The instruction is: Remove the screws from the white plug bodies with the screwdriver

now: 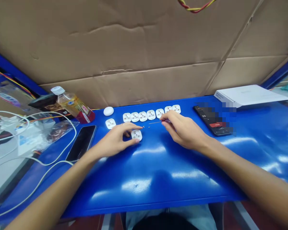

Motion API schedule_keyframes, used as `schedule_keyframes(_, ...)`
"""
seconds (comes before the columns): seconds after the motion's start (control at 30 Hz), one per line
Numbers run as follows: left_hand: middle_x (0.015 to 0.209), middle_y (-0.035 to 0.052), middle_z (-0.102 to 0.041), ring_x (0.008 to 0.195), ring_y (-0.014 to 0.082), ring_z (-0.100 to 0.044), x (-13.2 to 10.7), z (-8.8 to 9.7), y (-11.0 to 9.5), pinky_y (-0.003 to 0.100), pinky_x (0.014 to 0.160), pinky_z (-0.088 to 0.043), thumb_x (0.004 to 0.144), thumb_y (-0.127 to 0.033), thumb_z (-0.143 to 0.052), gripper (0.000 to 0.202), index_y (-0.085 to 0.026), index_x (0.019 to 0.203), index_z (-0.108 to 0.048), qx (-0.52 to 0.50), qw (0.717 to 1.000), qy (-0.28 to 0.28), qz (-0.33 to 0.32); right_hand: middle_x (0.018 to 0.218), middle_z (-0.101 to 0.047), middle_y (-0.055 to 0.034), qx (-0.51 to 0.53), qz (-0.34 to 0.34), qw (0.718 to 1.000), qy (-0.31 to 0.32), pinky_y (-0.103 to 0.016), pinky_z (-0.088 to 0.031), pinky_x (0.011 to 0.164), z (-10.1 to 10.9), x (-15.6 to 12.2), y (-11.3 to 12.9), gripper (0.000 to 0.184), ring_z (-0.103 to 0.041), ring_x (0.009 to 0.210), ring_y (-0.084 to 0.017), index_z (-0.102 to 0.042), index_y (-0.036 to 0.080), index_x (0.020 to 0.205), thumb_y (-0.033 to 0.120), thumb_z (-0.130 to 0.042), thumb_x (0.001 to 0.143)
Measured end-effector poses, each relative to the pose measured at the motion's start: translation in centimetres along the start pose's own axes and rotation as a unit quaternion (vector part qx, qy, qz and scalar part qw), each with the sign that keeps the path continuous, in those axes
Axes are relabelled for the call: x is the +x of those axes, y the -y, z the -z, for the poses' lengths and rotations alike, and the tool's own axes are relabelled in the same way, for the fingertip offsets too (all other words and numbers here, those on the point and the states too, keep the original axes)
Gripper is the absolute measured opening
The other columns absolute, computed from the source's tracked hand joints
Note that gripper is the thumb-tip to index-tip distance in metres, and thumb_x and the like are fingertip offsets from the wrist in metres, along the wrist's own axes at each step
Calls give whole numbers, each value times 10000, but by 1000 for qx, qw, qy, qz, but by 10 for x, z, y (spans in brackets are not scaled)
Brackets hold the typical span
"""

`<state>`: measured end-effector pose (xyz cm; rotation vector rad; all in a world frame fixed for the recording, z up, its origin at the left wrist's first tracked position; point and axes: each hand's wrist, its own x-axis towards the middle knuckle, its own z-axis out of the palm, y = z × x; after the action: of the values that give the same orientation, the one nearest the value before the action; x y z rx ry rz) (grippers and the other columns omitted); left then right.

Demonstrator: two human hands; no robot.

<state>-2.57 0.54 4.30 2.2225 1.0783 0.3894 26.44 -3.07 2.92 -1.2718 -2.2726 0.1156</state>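
Observation:
My left hand (117, 139) rests on the blue table (158, 172) with thumb and fingers closed around a small white round socket part (136, 135). My right hand (182, 129) pinches a thin screwdriver (157, 122) whose tip points left toward tiny screws (146, 126) lying on the table. Behind both hands runs a row of several identical white socket parts (151, 114). One more white part (110, 123) lies apart at the left end, and a plain white cap (108, 111) sits behind it.
A dark phone (82, 142) lies left of my left hand, another phone (212, 120) to the right. A tilted drink bottle (73, 104), white cables (38, 153) and clutter fill the left. A white box (251, 95) sits at back right. Cardboard (144, 54) walls the back.

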Motion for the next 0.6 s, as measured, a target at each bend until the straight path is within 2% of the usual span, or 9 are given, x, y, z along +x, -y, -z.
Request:
schedule_keyframes(0.13, 1211, 63, -765, 991, 239, -702, 4, -7, -1, 365, 894, -559, 931, -406, -682, 360, -244, 1244, -752, -44, 999, -7, 22, 1156, -685, -117, -3, 1, 1000, 5, -397, -539, 810, 0, 0, 1, 190, -687, 1003, -280, -545, 207, 1179, 301, -408, 1089)
schedule_keyframes(0.23, 1161, 71, -772, 945, 237, -701, 8, -12, -3, 368, 874, -567, 906, -439, -711, 414, -231, 1263, -743, -57, 998, -8, 28, 1147, -685, -117, -5, 0, 1000, 13, -391, -538, 799, 0, 0, 3, 183, -689, 985, -276, -548, 207, 1170, 292, -409, 1086)
schedule_keyframes(0.3, 1159, 81, -764, 934, 243, -698, 8, -9, -4, 378, 864, -574, 891, -492, -723, 470, -231, 1282, -731, -32, 999, -22, 23, 1147, -686, -117, -7, 2, 1000, 19, -392, -538, 794, 1, 1, 4, 181, -691, 977, -275, -549, 209, 1169, 288, -409, 1084)
schedule_keyframes(0.4, 1248, 91, -727, 992, 269, -685, 3, 11, 3, 410, 907, -567, 886, -581, -699, 506, -243, 1262, -728, 69, 993, -100, -4, 1161, -692, -121, -6, 7, 1000, 20, -390, -537, 790, 1, 0, 4, 188, -696, 995, -276, -551, 213, 1175, 295, -408, 1084)
schedule_keyframes(0.47, 1310, 102, -691, 1100, 301, -656, -5, 33, 16, 440, 1007, -523, 896, -607, -669, 523, -238, 1262, -722, 167, 974, -155, -4, 1136, -712, -115, -6, 7, 1000, 20, -370, -529, 758, -1, -1, 3, 183, -709, 969, -268, -557, 213, 1173, 302, -429, 1078)
schedule_keyframes(0.5, 1314, 116, -680, 1091, 313, -654, -11, 44, 24, 445, 998, -519, 875, -636, -672, 567, -229, 1267, -719, 206, 963, -172, 11, 1080, -728, -102, -5, 7, 1000, 18, -354, -519, 727, -1, -2, 2, 179, -717, 917, -257, -562, 213, 1171, 308, -448, 1071)
schedule_keyframes(0.6, 1258, 119, -684, 865, 275, -673, -25, 69, 51, 407, 821, -547, 808, -699, -687, 739, -257, 1399, -652, 254, 957, -119, 78, 813, -718, -21, 10, 2, 1000, -28, -307, -474, 628, -2, -4, 1, 164, -683, 673, -200, -583, 219, 1149, 312, -528, 1026)
